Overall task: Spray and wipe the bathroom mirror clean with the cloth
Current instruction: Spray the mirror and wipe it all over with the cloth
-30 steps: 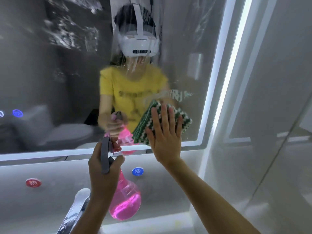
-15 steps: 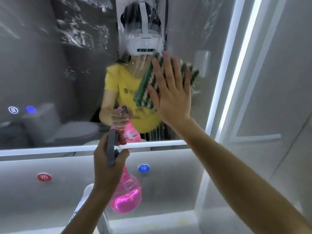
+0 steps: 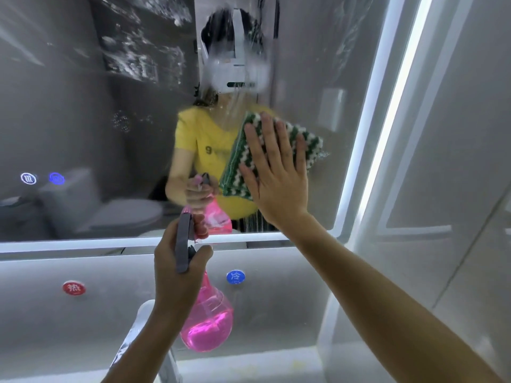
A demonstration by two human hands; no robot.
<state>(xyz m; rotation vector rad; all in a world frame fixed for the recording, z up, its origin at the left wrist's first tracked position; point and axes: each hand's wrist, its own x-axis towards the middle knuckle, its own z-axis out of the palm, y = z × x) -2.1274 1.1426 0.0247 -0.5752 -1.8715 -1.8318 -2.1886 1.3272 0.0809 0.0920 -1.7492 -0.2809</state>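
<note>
Lowered from beside the reflected headset, the green-and-white cloth (image 3: 276, 150) is now pressed flat on the mirror (image 3: 83, 120) at chest height by the right hand (image 3: 276, 178), fingers spread straight so pressure is shared across the glass. The pink spray bottle (image 3: 207, 319) is gripped at its neck by the left hand (image 3: 177, 275), kept low below the mirror's lit edge, probably ready for respraying the streaked upper glass.

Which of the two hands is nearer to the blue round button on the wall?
Left. The left hand, gripping the pink spray bottle, is just beside the blue button; the right hand presses the cloth higher up.
</note>
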